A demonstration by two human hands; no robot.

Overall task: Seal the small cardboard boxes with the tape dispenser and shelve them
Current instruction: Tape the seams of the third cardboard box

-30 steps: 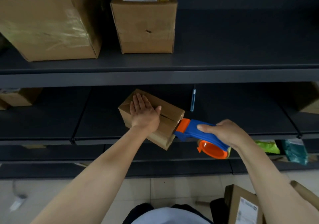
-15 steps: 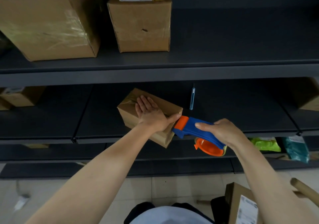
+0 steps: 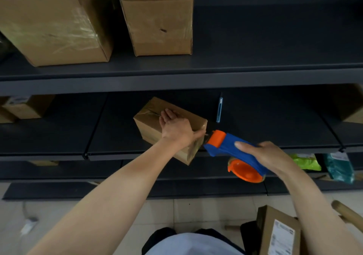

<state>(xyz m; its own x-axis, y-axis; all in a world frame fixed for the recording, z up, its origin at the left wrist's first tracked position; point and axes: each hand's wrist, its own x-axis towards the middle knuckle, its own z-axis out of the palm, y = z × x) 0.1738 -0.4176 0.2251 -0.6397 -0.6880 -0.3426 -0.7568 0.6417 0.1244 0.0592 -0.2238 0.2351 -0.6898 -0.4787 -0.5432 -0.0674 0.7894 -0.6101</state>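
Head view, single, wide-angle. Faces forward and down from close above left hand (image 3: 176, 130) and right hand (image 3: 269, 156); shelf (image 3: 275, 121) beyond them.

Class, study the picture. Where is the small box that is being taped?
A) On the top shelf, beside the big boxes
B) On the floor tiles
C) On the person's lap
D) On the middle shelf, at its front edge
D: the box lies on the middle shelf at its front edge, with the left hand flat on top and the dispenser in the right hand at its near end.
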